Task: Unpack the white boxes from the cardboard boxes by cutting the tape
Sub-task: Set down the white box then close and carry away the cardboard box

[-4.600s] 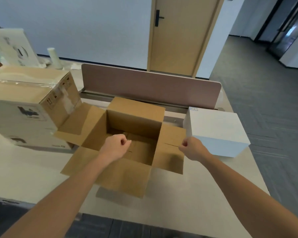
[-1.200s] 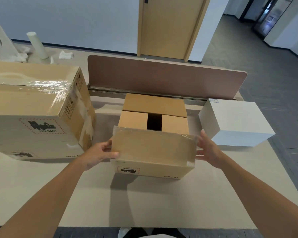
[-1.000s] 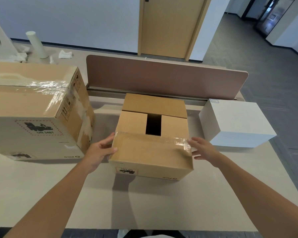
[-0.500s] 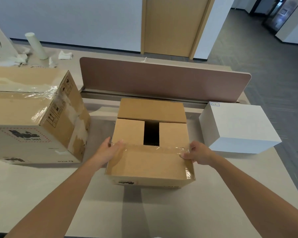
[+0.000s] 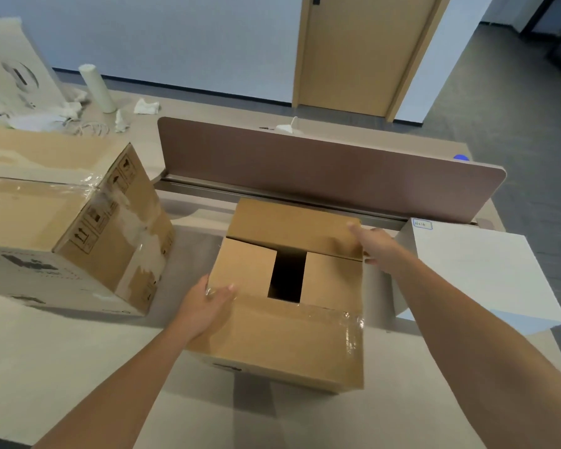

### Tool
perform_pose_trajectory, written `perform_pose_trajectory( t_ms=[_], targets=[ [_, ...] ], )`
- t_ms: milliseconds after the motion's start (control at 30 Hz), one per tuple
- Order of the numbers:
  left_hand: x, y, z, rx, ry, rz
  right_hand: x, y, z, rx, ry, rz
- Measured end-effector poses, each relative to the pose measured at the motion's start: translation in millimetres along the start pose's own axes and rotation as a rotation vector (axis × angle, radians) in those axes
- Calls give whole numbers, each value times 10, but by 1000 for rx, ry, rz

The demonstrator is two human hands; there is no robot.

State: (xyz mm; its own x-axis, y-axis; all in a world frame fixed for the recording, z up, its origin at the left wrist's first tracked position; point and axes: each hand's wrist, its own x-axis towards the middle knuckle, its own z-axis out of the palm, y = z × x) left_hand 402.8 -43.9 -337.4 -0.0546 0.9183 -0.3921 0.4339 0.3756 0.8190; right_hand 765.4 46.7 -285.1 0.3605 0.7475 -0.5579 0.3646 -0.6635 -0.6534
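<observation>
- Left hand lies on the near-left corner of the small cardboard box. Its fingers are pretty much straight, pressing the near flap and gripping nothing.
- Right hand is stretched out with loose, straight fingers, tips touching the far flap's right end.
- White box sits on the table just right of the right fingers.
- Big taped cardboard box is left of the left fingers.
</observation>
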Motion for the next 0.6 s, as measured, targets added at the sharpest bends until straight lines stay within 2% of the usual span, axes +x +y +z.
perform_pose_trajectory(
  t_ms=[67, 133, 233, 367, 467, 600],
  targets=[
    [4, -8, -1, 5, -2, -5, 153, -91, 63, 194, -59, 81],
    [9, -22, 0, 13, 0, -4, 286, -165, 96, 313, -48, 120],
    [9, -39, 12, 2, 5, -7, 212, -291, 82, 412, 41, 97],
    [2, -34, 13, -27, 10, -43, -103, -344, -61, 504, 65, 6],
    [-22, -14, 16, -44, 8, -51, -452, -265, -149, 433, 98, -117],
    [-51, 36, 21, -60, 30, -28, -914, 32, -132, 247, 117, -384]
  ],
)
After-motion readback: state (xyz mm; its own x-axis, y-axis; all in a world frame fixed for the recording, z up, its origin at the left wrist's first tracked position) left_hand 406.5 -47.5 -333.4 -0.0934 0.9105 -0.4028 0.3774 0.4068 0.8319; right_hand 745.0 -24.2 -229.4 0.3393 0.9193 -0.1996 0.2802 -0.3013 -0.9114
